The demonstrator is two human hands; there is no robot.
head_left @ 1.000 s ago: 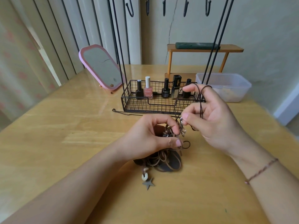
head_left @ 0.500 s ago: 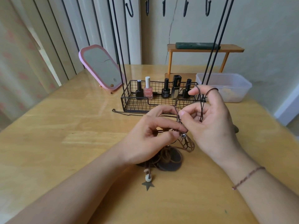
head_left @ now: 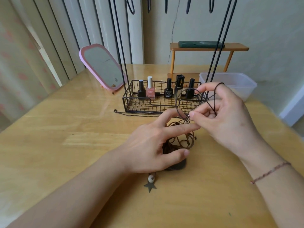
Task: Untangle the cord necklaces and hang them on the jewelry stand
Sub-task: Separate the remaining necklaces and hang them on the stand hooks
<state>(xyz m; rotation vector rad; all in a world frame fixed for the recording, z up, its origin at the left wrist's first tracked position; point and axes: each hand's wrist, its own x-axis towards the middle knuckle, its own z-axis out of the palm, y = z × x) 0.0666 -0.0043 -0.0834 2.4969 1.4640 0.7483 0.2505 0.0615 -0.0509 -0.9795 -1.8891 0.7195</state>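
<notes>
Two hands at work — black cord point(head_left: 212, 102) is pinched by the right hand point(head_left: 227, 119), tangled necklaces point(head_left: 177, 142) are loosely covered by the left hand point(head_left: 151, 145), fingers spread.

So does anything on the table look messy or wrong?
Yes: the cord necklaces sit knotted in one tangled clump under the left hand. A thin chain also lies loose on the table before the wire basket.

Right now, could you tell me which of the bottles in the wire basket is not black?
The pink nail polish bottle with the white cap, second from the left in the wire basket. The other bottles in the row are all dark, with black caps.
</notes>
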